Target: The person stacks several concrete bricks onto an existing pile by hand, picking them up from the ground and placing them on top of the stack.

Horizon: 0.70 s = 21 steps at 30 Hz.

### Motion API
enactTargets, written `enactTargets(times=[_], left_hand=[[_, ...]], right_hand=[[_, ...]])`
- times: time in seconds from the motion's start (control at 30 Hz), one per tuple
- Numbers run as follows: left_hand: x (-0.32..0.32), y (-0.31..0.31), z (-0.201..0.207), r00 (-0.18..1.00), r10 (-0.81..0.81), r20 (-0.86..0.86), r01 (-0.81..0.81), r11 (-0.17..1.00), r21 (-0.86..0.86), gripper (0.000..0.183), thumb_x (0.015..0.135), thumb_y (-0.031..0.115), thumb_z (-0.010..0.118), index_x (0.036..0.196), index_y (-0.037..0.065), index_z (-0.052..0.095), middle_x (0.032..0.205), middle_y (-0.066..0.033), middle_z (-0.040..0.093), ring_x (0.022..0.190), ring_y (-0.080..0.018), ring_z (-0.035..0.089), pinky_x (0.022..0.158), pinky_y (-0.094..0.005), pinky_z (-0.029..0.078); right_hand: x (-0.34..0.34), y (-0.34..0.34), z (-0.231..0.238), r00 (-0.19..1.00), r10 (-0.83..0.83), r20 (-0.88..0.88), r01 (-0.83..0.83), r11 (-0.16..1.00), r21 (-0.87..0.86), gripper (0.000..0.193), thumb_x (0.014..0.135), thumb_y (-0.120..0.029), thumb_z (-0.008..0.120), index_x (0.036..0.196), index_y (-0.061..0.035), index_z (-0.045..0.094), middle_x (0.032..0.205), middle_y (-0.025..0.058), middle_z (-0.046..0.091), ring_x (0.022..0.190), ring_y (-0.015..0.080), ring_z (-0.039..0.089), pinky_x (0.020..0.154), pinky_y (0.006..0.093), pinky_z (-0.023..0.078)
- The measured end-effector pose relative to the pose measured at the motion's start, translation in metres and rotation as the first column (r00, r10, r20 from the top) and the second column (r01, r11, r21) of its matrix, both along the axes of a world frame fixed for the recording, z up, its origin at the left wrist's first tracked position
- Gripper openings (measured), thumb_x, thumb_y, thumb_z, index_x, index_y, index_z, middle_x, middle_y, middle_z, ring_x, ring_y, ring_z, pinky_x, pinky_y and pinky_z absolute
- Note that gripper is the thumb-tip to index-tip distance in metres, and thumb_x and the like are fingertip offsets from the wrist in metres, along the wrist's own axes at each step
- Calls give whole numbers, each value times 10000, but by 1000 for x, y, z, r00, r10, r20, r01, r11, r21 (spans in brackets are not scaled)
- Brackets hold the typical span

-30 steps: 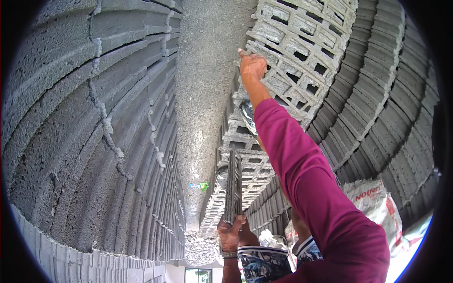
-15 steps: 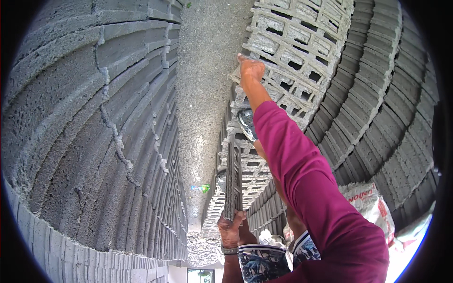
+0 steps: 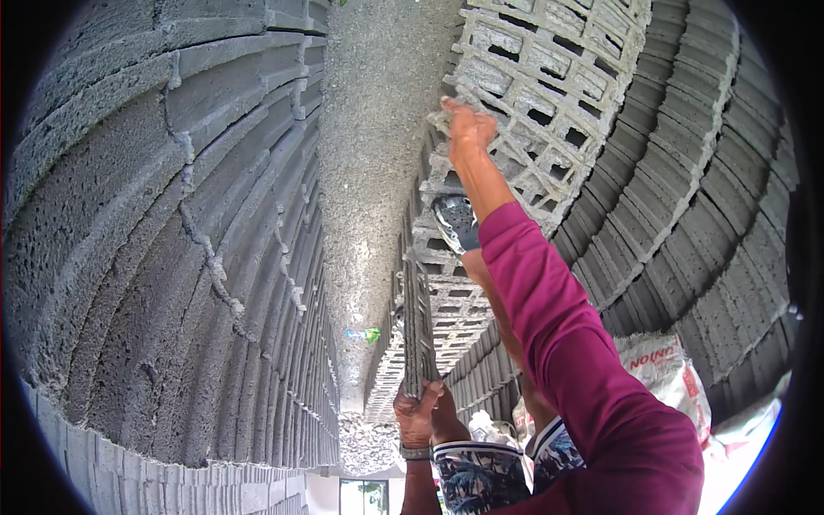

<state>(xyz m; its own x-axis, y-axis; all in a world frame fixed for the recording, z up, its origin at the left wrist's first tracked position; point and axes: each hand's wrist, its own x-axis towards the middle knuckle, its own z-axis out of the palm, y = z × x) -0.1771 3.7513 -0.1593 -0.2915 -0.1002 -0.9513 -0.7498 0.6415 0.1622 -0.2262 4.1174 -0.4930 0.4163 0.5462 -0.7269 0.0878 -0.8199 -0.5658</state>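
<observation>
My left hand [image 3: 417, 414] is closed round the lower end of a long, narrow grey concrete block [image 3: 419, 330], which stands on end beside my leg. Reaching away from me, my right hand [image 3: 471, 127] grips the left edge of a hollow concrete block [image 3: 506, 154] on top of a stack. Most of its fingertips are hidden by the hand itself. Around it the stacked blocks [image 3: 549, 60] show rows of rectangular holes. A dark shoe [image 3: 457, 221] on my foot rests on the blocks just nearer than my right hand.
A tall wall of stacked blocks [image 3: 112, 257] rises on the left. Between it and the hollow stack runs a gritty concrete strip [image 3: 365, 172], with a green and blue wrapper [image 3: 364, 335] on it. More block rows [image 3: 678, 189] curve up on the right, above white printed sacks [image 3: 661, 373].
My right hand and forearm have shifted slightly right, still at the stack's edge. My left hand and its block have moved only a little. The view has shifted slightly.
</observation>
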Motion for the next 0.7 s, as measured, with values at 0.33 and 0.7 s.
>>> enactTargets(times=[0.33, 0.7], left_hand=[[9, 11, -19, 998, 46, 36, -46, 999, 17, 156, 846, 45, 730, 935, -6, 612, 853, -137, 712, 802, -203, 707, 770, -335, 576], [4, 15, -12, 997, 24, 73, -26, 999, 30, 125, 863, 70, 724, 916, -6, 641, 851, -125, 717, 784, -191, 698, 762, -328, 568]], right_hand=[[0, 72, -18, 987, 102, 127, -73, 973, -219, 404, 679, -189, 891, 880, 65, 651, 922, 217, 691, 639, 257, 622, 549, 410, 517], [16, 130, -44, 992, -36, 125, 29, 998, 59, 303, 716, -139, 867, 782, -9, 601, 734, 90, 638, 482, 175, 509, 418, 332, 414]])
